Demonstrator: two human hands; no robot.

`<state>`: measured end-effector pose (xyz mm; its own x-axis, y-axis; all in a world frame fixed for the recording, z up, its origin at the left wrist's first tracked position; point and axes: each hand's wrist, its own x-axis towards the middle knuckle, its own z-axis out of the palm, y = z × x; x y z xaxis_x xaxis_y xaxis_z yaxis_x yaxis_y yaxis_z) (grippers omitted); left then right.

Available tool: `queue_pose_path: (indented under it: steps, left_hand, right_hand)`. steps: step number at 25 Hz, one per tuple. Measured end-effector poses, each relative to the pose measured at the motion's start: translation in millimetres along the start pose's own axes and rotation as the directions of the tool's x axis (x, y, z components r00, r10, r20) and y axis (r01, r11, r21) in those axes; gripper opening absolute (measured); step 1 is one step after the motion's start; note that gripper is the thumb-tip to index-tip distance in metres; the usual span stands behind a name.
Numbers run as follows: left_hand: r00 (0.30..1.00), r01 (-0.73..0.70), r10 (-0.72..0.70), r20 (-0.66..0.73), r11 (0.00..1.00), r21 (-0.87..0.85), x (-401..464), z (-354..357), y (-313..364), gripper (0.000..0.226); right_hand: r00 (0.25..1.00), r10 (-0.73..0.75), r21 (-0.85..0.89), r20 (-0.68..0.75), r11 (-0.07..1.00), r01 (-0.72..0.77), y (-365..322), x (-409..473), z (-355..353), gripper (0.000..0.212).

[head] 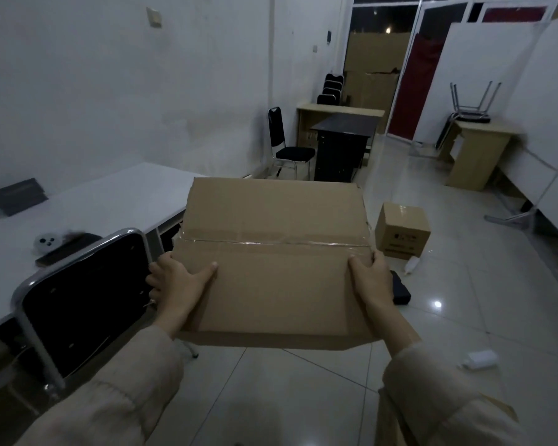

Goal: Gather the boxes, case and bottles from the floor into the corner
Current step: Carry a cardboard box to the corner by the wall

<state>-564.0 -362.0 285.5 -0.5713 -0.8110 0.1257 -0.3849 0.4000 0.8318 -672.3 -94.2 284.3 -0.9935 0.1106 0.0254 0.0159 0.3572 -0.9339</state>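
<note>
A large taped cardboard box (274, 252) is held up in front of me, off the floor. My left hand (178, 281) grips its left side, thumb on top. My right hand (372, 278) grips its right side the same way. On the floor behind it to the right stands a small cardboard box (403, 230). A white bottle (411, 264) lies beside that box. A black case (400, 292) lies on the tiles, partly hidden by my right hand. Another white bottle (479, 359) lies on the floor at the lower right.
A black chrome-framed chair (81, 304) stands close on my left, at a white table (110, 204). Further back are a black chair (287, 146), a dark desk (345, 146) and wooden desks (477, 156). White partitions (548, 123) line the right side.
</note>
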Motion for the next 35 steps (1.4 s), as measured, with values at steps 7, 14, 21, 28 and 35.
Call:
queue_pose_path:
  steps: [7,14,21,28,35]
  left_hand:
    - [0.997,0.008,-0.009,0.081,1.0,0.01,162,132,44,0.085]
    - [0.987,-0.043,0.041,0.153,0.999,0.007,301,229,87,0.082]
    - [0.975,-0.081,0.091,0.202,0.995,-0.057,420,344,130,0.083]
    - [0.991,0.0,0.017,0.133,0.992,-0.129,539,467,184,0.073]
    - [0.996,0.076,-0.081,-0.026,0.986,-0.148,668,539,197,0.063]
  right_hand:
    - [0.998,0.056,-0.018,-0.007,0.998,-0.056,-10,191,74,0.033]
    - [0.999,0.016,-0.066,-0.051,0.998,-0.02,-47,357,127,0.038]
    - [0.996,0.018,-0.075,-0.084,0.997,-0.025,-45,519,177,0.038]
    - [0.999,-0.03,-0.122,0.014,0.992,0.031,-66,722,234,0.037]
    - [0.977,-0.141,-0.109,0.16,0.981,0.16,-100,879,338,0.043]
